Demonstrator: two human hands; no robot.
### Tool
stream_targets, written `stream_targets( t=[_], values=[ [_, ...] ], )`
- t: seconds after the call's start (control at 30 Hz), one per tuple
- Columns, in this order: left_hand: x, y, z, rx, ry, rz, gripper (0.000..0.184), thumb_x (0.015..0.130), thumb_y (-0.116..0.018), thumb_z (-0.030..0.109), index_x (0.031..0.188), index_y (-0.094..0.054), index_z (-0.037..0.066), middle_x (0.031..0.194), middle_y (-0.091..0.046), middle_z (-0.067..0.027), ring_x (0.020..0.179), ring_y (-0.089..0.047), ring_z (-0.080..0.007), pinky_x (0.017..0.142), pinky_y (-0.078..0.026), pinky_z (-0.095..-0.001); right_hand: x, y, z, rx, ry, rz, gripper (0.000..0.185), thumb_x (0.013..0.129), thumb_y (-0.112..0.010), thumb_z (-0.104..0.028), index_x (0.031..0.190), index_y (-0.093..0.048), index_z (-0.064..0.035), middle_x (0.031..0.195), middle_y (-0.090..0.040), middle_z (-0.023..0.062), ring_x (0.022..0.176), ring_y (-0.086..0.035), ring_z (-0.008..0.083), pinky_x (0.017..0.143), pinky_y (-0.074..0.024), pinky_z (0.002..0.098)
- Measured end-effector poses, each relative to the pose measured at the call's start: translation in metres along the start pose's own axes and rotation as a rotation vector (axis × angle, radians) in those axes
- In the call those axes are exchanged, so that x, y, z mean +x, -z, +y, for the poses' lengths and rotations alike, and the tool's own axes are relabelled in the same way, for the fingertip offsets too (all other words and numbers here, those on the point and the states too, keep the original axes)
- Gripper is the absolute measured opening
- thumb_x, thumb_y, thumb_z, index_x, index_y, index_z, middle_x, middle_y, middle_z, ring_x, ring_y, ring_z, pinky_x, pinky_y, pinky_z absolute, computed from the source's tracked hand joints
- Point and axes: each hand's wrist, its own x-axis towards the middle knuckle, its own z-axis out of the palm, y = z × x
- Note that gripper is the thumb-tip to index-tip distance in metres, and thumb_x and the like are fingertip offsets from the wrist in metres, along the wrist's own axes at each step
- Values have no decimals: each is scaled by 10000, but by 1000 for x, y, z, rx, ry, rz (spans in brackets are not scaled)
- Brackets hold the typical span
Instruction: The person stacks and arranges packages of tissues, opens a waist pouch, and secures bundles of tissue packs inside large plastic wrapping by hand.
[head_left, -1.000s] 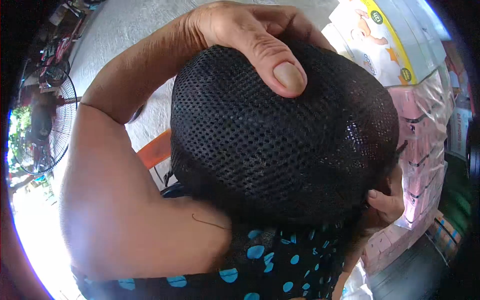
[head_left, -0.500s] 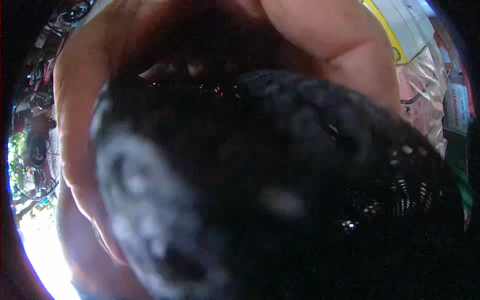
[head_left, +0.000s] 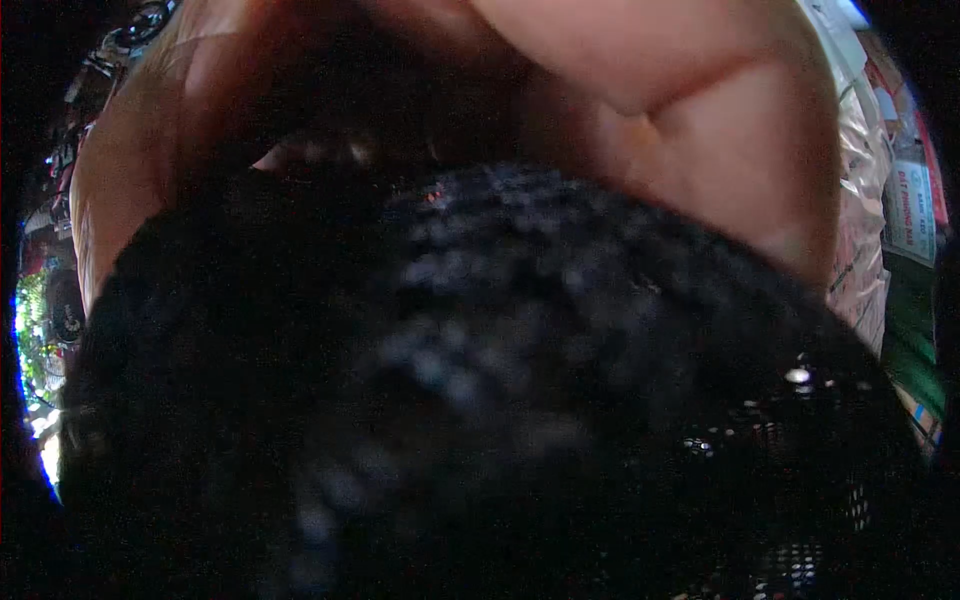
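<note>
A black mesh item (head_left: 480, 400), like a cap, is very close to the camera, blurred, and covers most of the head view. Bare skin, seemingly my left hand (head_left: 125, 190), borders it at the upper left. More skin, seemingly my right hand (head_left: 740, 150), lies along its upper right edge. Both are cut off by the frame or run into deep shadow. Their fingers cannot be made out, so their grip on the mesh is hidden.
Part of a fan (head_left: 65, 305) shows at the far left beside bright greenery. On the right are plastic-wrapped pink packs (head_left: 860, 240), a white sign with red letters (head_left: 912, 210) and a dark green surface (head_left: 910, 320).
The black mesh has come much closer to the camera and now spreads across the lower view. Skin has moved to both upper sides, and the dotted cloth is now hidden.
</note>
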Motion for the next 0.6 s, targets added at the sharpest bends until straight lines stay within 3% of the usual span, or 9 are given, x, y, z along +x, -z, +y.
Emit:
stream_targets(
  t=[0.23, 0.37, 0.5, 0.6],
  values=[
    [0, 2, 4, 61, -39, -1, 639, 635, -742, 230, 1106, -472, -108, 1038, -561, -219, 917, -577, -233, 872, -436, -325, 46, -2, 36, -196, 886, -123, 180, 700, -617, -112, 832, -606, 10, 946, -596, 238, 806, -614, 273, 742, -495, 351],
    [-30, -4, 9, 105, -70, 88, 664, 634, -742, 241, 1115, -464, -122, 1055, -556, -219, 935, -574, -235, 887, -428, -323, 82, 19, 44, -274, 1380, -283, 124, 667, -615, -1, 781, -628, -45, 1008, -582, 251, 855, -611, 285, 764, -488, 354],
    [-36, -10, 9, 135, -96, 143, 683, 632, -742, 250, 1122, -457, -132, 1068, -552, -220, 948, -571, -236, 899, -422, -322, 101, 13, 45, -486, 1295, -214, 87, 690, -624, 1, 764, -623, -43, 1096, -542, 255, 878, -603, 285, 743, -479, 334],
    [-32, 2, 0, 222, 18, 324, 696, 638, -739, 295, 1117, -464, -129, 1063, -552, -223, 954, -566, -248, 907, -418, -317, 109, 24, 52, -600, 1280, -178, 83, 702, -619, 18, 769, -619, -32, 1102, -534, 266, 856, -607, 275, 729, -476, 320]
  ],
)
